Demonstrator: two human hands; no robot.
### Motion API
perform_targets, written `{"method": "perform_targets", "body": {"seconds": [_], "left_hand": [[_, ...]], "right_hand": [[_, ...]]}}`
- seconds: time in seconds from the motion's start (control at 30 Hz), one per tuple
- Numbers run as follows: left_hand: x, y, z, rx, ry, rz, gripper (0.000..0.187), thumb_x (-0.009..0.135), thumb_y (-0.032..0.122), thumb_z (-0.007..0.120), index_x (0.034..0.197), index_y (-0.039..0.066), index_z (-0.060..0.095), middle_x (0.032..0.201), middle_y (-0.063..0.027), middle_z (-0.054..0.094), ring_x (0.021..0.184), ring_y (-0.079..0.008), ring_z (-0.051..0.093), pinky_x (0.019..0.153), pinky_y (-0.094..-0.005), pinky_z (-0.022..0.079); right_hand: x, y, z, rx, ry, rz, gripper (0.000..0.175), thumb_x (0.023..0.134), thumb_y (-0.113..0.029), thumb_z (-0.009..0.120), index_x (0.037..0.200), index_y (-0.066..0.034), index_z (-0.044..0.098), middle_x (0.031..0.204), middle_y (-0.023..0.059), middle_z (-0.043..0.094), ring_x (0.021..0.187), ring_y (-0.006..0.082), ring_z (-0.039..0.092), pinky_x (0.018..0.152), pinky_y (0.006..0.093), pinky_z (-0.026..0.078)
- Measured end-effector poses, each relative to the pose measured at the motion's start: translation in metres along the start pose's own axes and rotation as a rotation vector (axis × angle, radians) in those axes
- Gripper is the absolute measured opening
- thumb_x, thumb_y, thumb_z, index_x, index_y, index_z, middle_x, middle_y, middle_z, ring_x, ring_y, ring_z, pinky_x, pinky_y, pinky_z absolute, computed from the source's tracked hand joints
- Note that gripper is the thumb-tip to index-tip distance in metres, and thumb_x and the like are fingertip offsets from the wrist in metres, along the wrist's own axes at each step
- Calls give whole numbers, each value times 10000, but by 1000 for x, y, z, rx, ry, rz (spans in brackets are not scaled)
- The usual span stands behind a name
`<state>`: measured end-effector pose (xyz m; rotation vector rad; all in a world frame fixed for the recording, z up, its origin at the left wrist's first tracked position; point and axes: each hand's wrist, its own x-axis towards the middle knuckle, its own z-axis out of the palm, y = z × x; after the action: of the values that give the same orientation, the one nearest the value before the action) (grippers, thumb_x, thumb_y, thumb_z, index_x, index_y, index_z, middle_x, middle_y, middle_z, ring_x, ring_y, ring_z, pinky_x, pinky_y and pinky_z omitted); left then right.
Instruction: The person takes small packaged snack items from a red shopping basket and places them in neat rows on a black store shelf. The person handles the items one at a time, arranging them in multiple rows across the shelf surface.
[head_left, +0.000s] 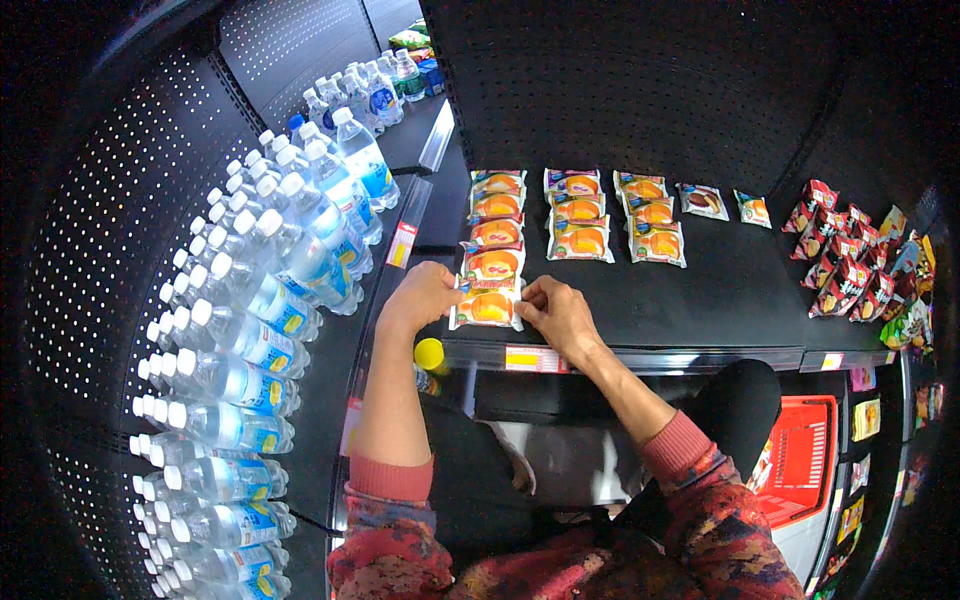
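On a black shelf (720, 292), a column of wrapped buns (495, 236) runs back from the front edge, each packet overlapping another. My left hand (420, 300) pinches the left edge of the front wrapped bun (489, 307). At that packet's right edge, my right hand (559, 315) grips between thumb and fingers. The packet lies face up, its picture showing a round bun with orange filling. To the right stand two shorter columns, the middle buns (581, 240) and the right buns (655, 241).
Rows of clear bottles (255, 375) with white caps fill the left shelf. Single packets, a dark round cake (703, 201) and a small bun (752, 208), lie farther right, before red snack bags (840, 285). Below are a yellow-capped bottle (429, 354) and a red basket (806, 450).
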<state>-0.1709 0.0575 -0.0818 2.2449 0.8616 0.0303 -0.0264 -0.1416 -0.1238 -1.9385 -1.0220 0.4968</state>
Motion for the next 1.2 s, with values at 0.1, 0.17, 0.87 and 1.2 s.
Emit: {"method": "perform_targets", "body": {"seconds": [0.1,0.17,0.87,1.2], "left_hand": [[2,-1,1,85,20,1,302,828,236,714,854,-65,709,791,-227,704,751,-345,701,734,-431,550],[2,1,1,157,66,-25,324,854,285,690,871,-37,719,868,-228,713,845,-374,697,799,-454,542],[-5,100,46,-339,63,356,195,960,131,639,1050,-42,646,889,-136,722,799,-160,700,718,-298,551],[3,147,101,-192,-111,467,194,965,143,630,1045,-31,659,866,-139,723,738,-187,695,679,-320,548]], "right_hand": [[-5,-8,-9,18,32,-37,264,864,-219,736,1017,-18,663,932,178,727,870,321,717,774,406,559],[-13,-16,-22,62,67,-66,247,871,-192,736,1025,-13,663,917,174,723,834,292,714,753,385,558],[-430,391,-209,-459,528,541,333,877,-232,710,1014,41,575,835,235,619,772,380,621,686,463,502],[-498,484,-155,-775,-46,914,395,893,-301,640,1124,14,581,1054,310,614,1002,478,606,849,543,499]]}}
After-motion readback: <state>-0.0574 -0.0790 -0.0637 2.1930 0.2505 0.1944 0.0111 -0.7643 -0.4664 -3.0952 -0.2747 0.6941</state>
